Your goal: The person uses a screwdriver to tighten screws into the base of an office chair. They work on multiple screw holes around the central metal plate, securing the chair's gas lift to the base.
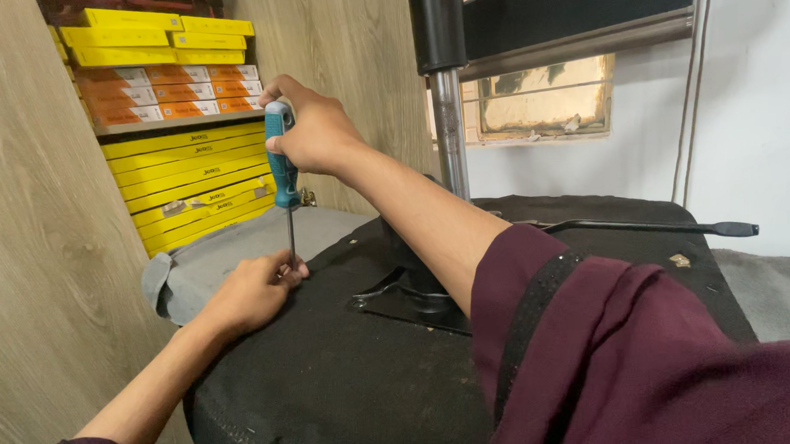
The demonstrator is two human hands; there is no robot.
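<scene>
Gripping a teal-handled screwdriver (281, 156) upright, the right hand (315, 128) has its fingers clenched around the handle, shaft pointing straight down. Tip lands at the left edge of an upturned chair seat (348, 372), black fabric underside facing up. The left hand (250, 293) rests on that same edge, fingers pinched right at the screwdriver tip; whatever they pinch is too small to tell. Grey upholstery (212, 259) shows folded out from under the black fabric just beyond the left hand. Mid-seat sits a black metal mounting plate (406, 300), with a chrome gas-lift column (450, 132) rising from it, black sleeve at the top. A black adjustment lever (649, 228) runs out to the right from the plate, well apart from both hands. Dark maroon sleeve (627, 345) covers the right upper arm, filling the lower right of view. Behind the screwdriver, a wooden shelf unit (181, 123) holds flat boxes stacked on their sides: yellow boxes (192, 181) in the lower compartment; orange boxes (167, 94) in the upper one, more yellow on top. Wood-grain panels (36, 226) flank the shelf left and right.
</scene>
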